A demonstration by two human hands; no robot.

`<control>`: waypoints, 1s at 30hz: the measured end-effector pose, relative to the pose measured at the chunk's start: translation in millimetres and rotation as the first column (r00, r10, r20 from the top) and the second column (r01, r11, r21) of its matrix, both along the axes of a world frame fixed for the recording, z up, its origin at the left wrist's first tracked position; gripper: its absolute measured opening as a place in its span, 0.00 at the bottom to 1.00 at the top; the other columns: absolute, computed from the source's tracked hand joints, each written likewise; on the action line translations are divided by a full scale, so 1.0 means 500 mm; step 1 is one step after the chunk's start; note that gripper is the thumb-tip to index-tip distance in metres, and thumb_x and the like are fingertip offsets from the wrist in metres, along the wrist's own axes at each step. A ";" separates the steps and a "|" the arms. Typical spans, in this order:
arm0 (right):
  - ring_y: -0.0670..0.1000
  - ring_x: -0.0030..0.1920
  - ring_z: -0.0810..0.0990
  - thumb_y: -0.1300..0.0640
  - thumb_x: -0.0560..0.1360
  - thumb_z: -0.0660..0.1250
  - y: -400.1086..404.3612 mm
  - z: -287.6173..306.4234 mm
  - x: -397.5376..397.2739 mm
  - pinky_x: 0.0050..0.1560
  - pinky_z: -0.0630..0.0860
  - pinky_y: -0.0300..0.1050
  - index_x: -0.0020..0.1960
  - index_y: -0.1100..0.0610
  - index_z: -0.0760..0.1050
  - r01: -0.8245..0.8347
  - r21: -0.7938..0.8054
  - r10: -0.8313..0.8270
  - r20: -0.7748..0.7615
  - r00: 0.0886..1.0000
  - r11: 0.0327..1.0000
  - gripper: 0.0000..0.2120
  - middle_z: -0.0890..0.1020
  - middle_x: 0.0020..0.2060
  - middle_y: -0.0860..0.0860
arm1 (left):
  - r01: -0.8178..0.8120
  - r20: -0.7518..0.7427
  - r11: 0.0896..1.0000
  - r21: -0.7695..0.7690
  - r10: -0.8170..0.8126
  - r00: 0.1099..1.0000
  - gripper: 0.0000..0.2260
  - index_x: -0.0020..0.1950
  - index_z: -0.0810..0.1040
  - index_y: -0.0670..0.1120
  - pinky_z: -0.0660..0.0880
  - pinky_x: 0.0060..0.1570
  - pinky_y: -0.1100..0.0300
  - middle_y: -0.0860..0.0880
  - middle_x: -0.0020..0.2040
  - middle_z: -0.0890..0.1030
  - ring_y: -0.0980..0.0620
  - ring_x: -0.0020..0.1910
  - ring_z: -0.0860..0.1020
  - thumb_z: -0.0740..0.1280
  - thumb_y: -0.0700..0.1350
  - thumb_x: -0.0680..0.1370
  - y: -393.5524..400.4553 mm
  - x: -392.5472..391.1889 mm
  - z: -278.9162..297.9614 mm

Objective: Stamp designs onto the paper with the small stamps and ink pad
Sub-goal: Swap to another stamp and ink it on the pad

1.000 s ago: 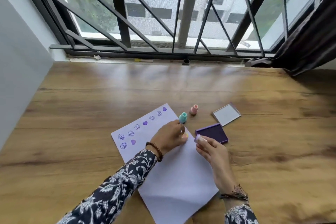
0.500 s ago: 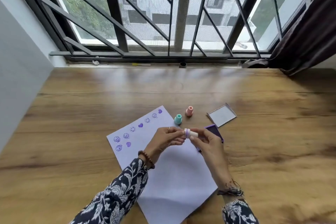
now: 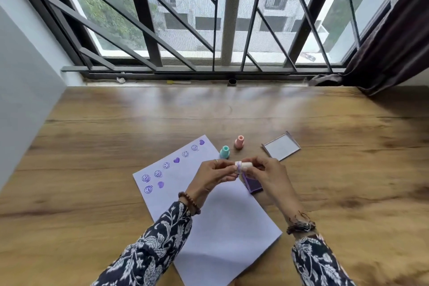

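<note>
While the left hand point(image 3: 214, 173) and right hand point(image 3: 263, 173) each pinch one end of the small stamp point(image 3: 242, 166) above the paper point(image 3: 222, 227), its long axis lying level, left to right, a straight pull should part cap from body without smearing ink near the ink pad point(image 3: 253, 184).

No readable text, labels or numbers. Paper point(image 3: 216, 227) bears only purple smiley and heart stamp marks point(image 3: 166, 165).
</note>
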State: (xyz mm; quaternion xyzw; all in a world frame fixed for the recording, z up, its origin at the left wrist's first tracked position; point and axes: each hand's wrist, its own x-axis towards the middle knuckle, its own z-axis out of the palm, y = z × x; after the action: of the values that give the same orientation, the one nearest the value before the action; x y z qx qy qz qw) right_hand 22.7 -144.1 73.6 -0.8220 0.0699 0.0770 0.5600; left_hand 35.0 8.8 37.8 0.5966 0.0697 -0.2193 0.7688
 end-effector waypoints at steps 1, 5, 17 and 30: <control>0.43 0.40 0.83 0.57 0.70 0.72 0.000 0.000 0.006 0.43 0.79 0.37 0.44 0.56 0.82 -0.004 0.005 0.005 -0.022 1.000 1.000 0.04 0.84 0.36 0.49 | -0.007 0.002 1.000 0.001 0.007 1.000 0.04 0.45 0.82 0.41 0.78 0.42 0.68 0.46 0.37 0.83 0.55 0.37 0.80 0.69 0.38 0.73 -0.001 0.002 -0.003; 0.51 0.43 0.82 0.55 0.71 0.71 0.008 -0.002 0.037 0.46 0.77 0.45 0.45 0.55 0.80 -0.056 -0.176 0.059 0.009 0.998 0.983 0.05 0.83 0.38 0.50 | -0.015 0.126 0.989 0.144 -0.004 0.992 0.05 0.47 0.82 0.46 0.77 0.43 0.70 0.48 0.41 0.84 0.58 0.40 0.79 0.69 0.42 0.73 -0.003 0.018 -0.009; 0.58 0.50 0.76 0.55 0.73 0.64 0.033 -0.042 0.107 0.46 0.70 0.47 0.52 0.59 0.73 -0.062 -0.621 0.121 0.052 0.991 0.781 0.10 0.76 0.49 0.57 | -0.302 0.467 0.400 0.866 -0.429 0.773 0.13 0.58 0.76 0.49 0.62 0.53 0.57 0.51 0.59 0.77 0.49 0.57 0.72 0.64 0.49 0.75 0.005 0.001 -0.074; 0.48 0.45 0.81 0.56 0.71 0.69 0.016 0.002 0.158 0.44 0.74 0.42 0.48 0.55 0.81 0.027 -0.200 -0.006 0.106 0.994 0.979 0.07 0.86 0.43 0.52 | -0.314 0.307 0.867 0.386 0.200 0.930 0.05 0.48 0.81 0.47 0.76 0.39 0.66 0.46 0.46 0.84 0.55 0.39 0.80 0.69 0.43 0.73 -0.006 0.015 -0.013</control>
State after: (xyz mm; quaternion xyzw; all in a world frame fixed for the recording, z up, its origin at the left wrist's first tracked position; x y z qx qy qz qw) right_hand 101.6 -136.1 74.6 -0.8767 0.0545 0.0218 0.4774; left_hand 42.3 5.8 31.3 0.7594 0.0956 -0.0141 0.6434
